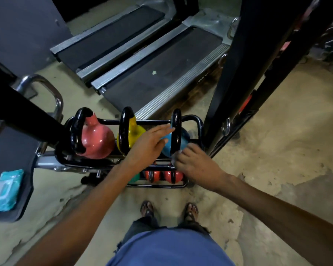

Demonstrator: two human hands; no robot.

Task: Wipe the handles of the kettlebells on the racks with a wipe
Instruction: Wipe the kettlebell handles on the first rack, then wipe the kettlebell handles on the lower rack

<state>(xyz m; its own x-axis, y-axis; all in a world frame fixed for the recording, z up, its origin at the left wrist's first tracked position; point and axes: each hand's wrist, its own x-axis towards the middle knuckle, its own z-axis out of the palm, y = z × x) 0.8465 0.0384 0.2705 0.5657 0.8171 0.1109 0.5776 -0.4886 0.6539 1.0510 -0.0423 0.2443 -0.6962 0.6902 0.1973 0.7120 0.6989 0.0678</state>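
Left hand (152, 141) flat, straight fingertips touching the blue kettlebell's handle (176, 129) | right hand (193, 162) pinching wipe (174, 158) against that handle's near end | rack (198, 120) | blue kettlebell (185, 138) at rack's top-tier right end | wipes pack (6, 189) left of rack

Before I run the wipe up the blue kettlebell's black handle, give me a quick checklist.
1. The right hand pinching the pale wipe: ok.
2. Wipe against the black handle of the blue kettlebell, near end: ok.
3. The left hand steadying that handle: fingers straight beside it, contact cannot tell.
4. Blue kettlebell upright in the black tube rack: ok.
5. The teal wipe pack nearby at left: ok.
6. Handles of the pink kettlebell and the yellow kettlebell already wiped: cannot tell.
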